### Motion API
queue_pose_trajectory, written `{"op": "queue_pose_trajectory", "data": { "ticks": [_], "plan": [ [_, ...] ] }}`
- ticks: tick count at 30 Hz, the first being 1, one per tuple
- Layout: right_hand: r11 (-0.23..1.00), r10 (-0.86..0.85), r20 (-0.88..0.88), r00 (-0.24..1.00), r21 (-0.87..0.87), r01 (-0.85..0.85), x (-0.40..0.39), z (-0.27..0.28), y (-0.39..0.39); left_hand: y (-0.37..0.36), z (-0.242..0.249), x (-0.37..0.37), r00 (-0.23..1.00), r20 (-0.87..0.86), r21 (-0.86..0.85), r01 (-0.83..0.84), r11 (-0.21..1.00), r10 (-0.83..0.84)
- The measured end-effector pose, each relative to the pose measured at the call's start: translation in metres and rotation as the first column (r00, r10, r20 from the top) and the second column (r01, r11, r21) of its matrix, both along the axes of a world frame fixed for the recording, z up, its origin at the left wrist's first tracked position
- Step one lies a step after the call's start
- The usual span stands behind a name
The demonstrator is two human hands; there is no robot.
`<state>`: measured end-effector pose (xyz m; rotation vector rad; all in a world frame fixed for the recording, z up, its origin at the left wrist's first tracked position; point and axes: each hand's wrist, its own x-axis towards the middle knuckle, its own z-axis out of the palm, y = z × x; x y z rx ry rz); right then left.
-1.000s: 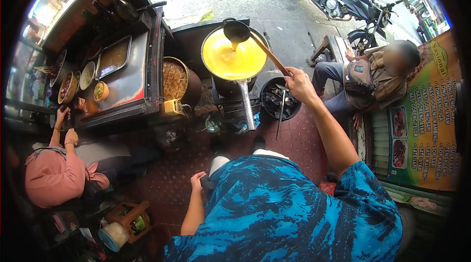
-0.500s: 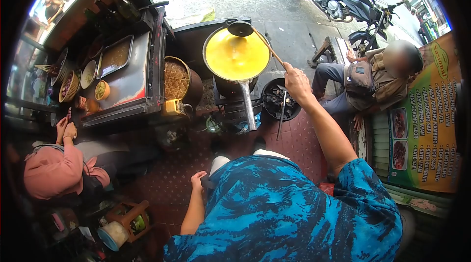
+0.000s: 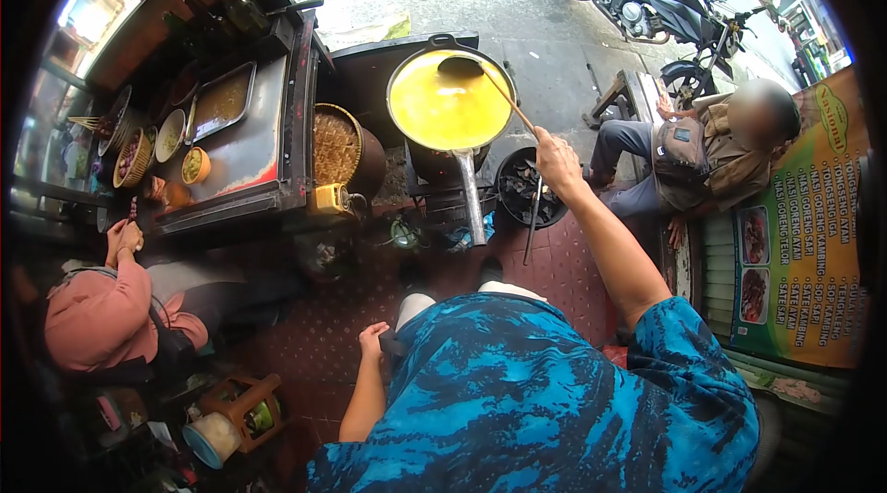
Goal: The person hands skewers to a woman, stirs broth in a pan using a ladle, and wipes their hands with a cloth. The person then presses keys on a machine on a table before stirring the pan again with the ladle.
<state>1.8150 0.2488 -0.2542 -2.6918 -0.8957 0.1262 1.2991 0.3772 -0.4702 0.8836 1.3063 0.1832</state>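
A wide wok (image 3: 449,142) full of yellow broth (image 3: 453,112) sits over a stove ahead of me, its long metal handle (image 3: 471,202) pointing my way. My right hand (image 3: 558,162) is closed round the wooden handle of a ladle (image 3: 511,97). The ladle's dark bowl rests at the broth's surface near the far rim. Low at my left side, my left hand (image 3: 372,341) has its fingers curled in beside my blue shirt (image 3: 536,391). A dark bit shows next to those fingers, and what it is I cannot make out.
Right of the stove stands a black basin of charcoal (image 3: 519,181) with tongs (image 3: 533,220) across it. A food cart (image 3: 268,133) is on the left. One person (image 3: 120,313) sits at lower left, another (image 3: 711,146) on a bench at right. A motorcycle (image 3: 647,3) is parked beyond.
The ladle's bowl has come down from above the wok's far rim to the broth's surface. My right hand has dipped slightly. The left hand stays in place.
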Motion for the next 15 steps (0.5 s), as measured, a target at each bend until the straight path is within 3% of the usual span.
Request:
{"op": "queue_pose_trajectory", "data": {
  "ticks": [15],
  "plan": [
    [0.998, -0.028, -0.193, 0.981, 0.047, 0.038, 0.000, -0.022, -0.004, -0.001, 0.000, 0.001, 0.998, -0.050, -0.045, -0.044, 0.998, 0.042]
  ]
}}
